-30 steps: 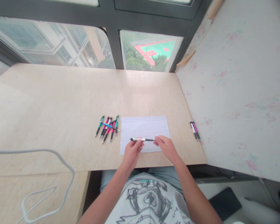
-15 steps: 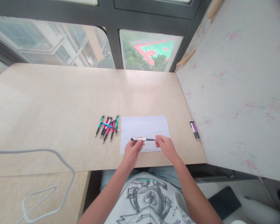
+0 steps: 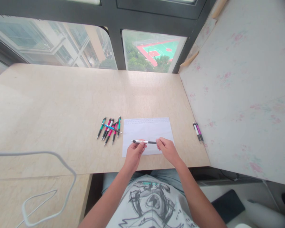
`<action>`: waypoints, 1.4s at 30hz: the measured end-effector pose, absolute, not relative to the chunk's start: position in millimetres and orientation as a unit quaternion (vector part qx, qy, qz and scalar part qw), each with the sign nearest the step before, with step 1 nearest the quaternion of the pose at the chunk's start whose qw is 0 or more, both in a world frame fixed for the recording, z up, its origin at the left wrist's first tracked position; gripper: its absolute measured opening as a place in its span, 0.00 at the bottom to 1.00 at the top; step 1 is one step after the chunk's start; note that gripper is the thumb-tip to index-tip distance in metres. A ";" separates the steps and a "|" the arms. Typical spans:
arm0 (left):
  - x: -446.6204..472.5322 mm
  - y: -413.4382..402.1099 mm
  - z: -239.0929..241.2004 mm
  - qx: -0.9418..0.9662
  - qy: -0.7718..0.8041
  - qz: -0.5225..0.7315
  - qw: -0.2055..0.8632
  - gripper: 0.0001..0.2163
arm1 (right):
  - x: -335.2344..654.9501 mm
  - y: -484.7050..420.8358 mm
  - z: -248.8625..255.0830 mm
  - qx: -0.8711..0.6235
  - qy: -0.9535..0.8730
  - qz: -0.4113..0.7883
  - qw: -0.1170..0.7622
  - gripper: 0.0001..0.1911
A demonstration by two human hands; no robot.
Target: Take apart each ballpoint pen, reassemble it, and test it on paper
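White pen (image 3: 151, 142) is clamped in L hand (image 3: 133, 153), tip pinched by R hand (image 3: 167, 148); 2 pens (image 3: 199, 130) seemingly done w/, pile of pens (image 3: 110, 128) prob. left.

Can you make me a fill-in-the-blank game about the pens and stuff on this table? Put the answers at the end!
The left hand holds a white-and-black pen above a sheet of ____.
Lying across the top of the pen pile is a ____ pen.
By the flowery wall, a white pen lies beside a ____ pen.

Missing words: paper; blue; purple.
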State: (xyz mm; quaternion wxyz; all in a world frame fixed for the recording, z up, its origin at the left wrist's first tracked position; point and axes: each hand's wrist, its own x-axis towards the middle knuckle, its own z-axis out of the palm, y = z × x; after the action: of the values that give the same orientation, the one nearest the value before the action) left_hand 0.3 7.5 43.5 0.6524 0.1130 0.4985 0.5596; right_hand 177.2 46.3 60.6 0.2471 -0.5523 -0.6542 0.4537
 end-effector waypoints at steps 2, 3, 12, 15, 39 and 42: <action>0.0 7.2 42.2 0.118 0.498 0.560 0.652 0.12 | 176.7 45.9 61.0 -0.553 -0.659 0.449 0.241 0.24; -0.1 7.1 41.7 0.120 0.497 0.559 0.652 0.12 | 176.6 45.7 61.4 -0.554 -0.662 0.445 0.238 0.24; -2.9 6.8 39.8 0.153 0.517 0.541 0.645 0.13 | 178.0 44.2 62.8 -0.493 -0.678 0.519 0.165 0.25; -2.8 7.4 40.0 0.176 0.523 0.528 0.646 0.15 | 175.5 43.1 60.7 -0.478 -0.676 0.532 0.177 0.21; -40.6 24.6 29.8 0.690 0.614 0.296 0.242 0.10 | 183.0 59.6 40.9 -0.539 -0.291 0.571 0.547 0.25; -50.0 22.3 22.6 0.719 0.611 0.279 0.178 0.11 | 189.4 62.6 42.3 -0.538 -0.292 0.548 0.570 0.26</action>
State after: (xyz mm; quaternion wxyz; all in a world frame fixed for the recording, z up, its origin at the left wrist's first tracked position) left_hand -50.0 22.3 22.6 0.1777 0.7188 0.6113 0.2793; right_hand 189.4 62.6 42.3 0.5699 -0.5382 -0.2919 0.5481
